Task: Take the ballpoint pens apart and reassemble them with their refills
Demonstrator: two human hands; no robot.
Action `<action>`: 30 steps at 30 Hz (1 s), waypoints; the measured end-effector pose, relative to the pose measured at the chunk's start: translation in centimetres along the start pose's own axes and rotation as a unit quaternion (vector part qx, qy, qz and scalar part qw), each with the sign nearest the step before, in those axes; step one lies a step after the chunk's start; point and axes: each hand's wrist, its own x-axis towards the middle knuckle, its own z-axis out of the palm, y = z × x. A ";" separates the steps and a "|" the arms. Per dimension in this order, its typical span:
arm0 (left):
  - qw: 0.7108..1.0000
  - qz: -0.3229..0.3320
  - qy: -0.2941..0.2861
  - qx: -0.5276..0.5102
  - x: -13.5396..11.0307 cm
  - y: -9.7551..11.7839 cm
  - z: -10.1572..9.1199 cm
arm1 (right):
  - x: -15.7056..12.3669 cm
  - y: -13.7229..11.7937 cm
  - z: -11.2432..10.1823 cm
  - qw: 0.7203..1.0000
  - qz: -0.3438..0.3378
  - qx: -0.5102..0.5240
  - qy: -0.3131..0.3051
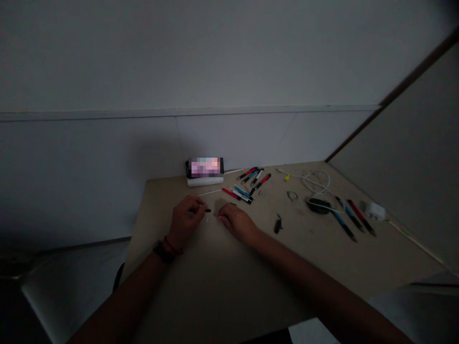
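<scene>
One pale wall runs along the back, a tan table set against it, its near edge partly covered by the forearms, which the frame cuts off. Light is poor; we lose most detail in the lower corners.

We see a left hand, red cord and dark wristband behind it, pinching a small black piece at thumb and fingertip, above the table's left half; we cannot identify the piece. Just beside it, the right hand curls palm down, its underside hidden; we cannot tell whether it grips anything.

A looped white cable lies at right, near a white power adapter. A phone, screen pixelated, leans on a white box. Three pens lie blurred by a black oval object, unclear to us. More ballpoint pens cluster beyond the right hand. Between the hands lies a tiny pale bit, too small to name.
</scene>
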 end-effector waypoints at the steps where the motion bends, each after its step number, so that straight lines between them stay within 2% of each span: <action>1: 1.000 -0.004 -0.001 0.000 0.0 -0.1 0.0 | 0.0 0.2 -0.1 1.000 -0.001 0.018 0.009; 6: 0.998 -0.061 -0.018 -0.007 -0.5 -0.3 0.3 | 0.0 1.8 -0.9 0.995 0.006 0.068 0.073; 10: 0.996 -0.085 -0.032 -0.008 -0.6 -0.2 0.4 | 0.1 2.9 -1.6 0.991 0.022 0.014 0.134; 14: 0.995 -0.086 -0.042 -0.023 -0.6 0.0 0.4 | 0.2 3.6 -1.8 0.985 0.027 -0.056 0.163; 19: 0.996 -0.067 -0.035 -0.053 -0.4 0.0 0.3 | 0.4 3.9 -1.4 0.981 0.003 -0.091 0.170; 23: 0.996 -0.032 -0.039 -0.073 -0.2 0.0 0.4 | 0.5 3.6 -1.5 0.984 -0.014 -0.095 0.153; 30: 0.996 -0.027 -0.063 -0.050 -0.3 -0.1 0.6 | 0.5 3.4 -1.4 0.993 0.015 -0.071 0.096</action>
